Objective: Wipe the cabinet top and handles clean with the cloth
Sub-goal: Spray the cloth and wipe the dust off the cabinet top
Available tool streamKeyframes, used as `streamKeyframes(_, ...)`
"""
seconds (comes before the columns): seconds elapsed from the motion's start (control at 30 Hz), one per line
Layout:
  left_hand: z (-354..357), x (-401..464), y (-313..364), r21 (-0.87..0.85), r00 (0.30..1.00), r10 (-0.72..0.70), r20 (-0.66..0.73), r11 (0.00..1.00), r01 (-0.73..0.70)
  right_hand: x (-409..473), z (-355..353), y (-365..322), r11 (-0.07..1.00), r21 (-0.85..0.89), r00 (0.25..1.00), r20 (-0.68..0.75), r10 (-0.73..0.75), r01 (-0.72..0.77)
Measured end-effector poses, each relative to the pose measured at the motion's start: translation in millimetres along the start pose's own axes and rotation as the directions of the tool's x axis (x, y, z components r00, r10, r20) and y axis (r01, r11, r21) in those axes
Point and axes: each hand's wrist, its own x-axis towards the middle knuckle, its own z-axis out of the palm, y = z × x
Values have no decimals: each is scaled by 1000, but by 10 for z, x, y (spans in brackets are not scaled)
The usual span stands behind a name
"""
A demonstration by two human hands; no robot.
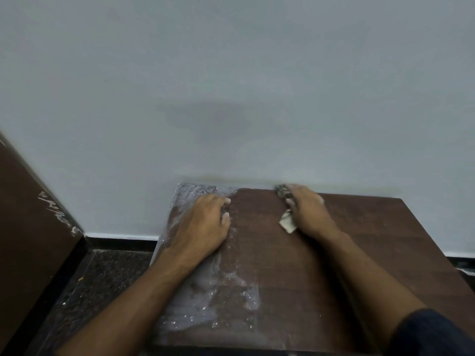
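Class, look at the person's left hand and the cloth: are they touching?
Apart. The head view shows the left hand resting on the dusty left part of the cabinet top, while the cloth sits under the right hand, with bare brown wood between them.

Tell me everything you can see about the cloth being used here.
The cloth is a small, crumpled rag, pale beige at its loose lower corner and darker, grimy grey where it bunches near the wall. The right hand grips it and mostly hides it; only the two ends poke out. It lies pressed on the brown wood-look cabinet top near the back edge. The strip beside it looks wiped, while whitish dusty smears cover the left part.
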Motion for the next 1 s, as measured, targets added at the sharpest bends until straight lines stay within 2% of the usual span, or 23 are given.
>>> streamKeyframes(0.07,37,21,40,-22,1000,10,14,1000,-10,-32,-98,266,994,-22,994,-8,106,-106)
streamKeyframes(0.17,105,36,136,-44,999,33,20,999,-32,-53,-65,170,983,-60,985,-3,171,-171)
streamKeyframes(0.23,136,44,205,-52,999,46,24,998,-45,-124,4,-139,994,-35,995,-14,103,-103)
streamKeyframes(0.33,155,45,266,-43,998,52,25,998,-51,-330,146,-604,989,30,989,42,-144,143)
streamKeyframes(0.4,136,20,264,-28,998,58,30,998,-57,-407,157,-602,964,76,958,118,-262,255)
streamKeyframes(0.43,123,-2,248,-31,998,61,27,998,-60,-382,130,-508,960,83,952,129,-276,267)
streamKeyframes(0.47,112,-24,229,-33,998,61,22,998,-61,-334,103,-374,966,75,959,125,-255,247)
streamKeyframes(0.53,93,-66,211,-33,999,45,28,998,-44,-207,45,-127,993,49,992,61,-113,110)
streamKeyframes(0.6,83,-109,241,-38,999,23,38,999,-21,-158,30,-113,998,-17,998,5,59,-59)
streamKeyframes(0.63,74,-121,274,-40,999,19,41,999,-17,-177,57,-207,995,-48,996,-9,86,-86)
streamKeyframes(0.67,62,-128,315,-44,999,18,46,999,-16,-231,80,-343,997,-50,998,-10,62,-63)
streamKeyframes(0.73,38,-154,376,-55,999,9,51,998,-7,-477,144,-629,997,26,996,29,-79,79)
streamKeyframes(0.8,16,-218,409,-66,999,-7,49,998,11,-897,157,-842,971,83,971,68,-230,225)
streamKeyframes(0.87,-1,-336,419,-80,999,-6,50,997,10,-1247,69,-824,949,107,947,93,-308,298)
streamKeyframes(0.93,-20,-509,430,-89,997,8,72,996,-2,-1357,-14,-561,966,95,967,58,-249,242)
streamKeyframes(1.0,-34,-666,458,-107,996,14,86,994,-4,-1302,-73,-272,994,54,995,10,-96,95)
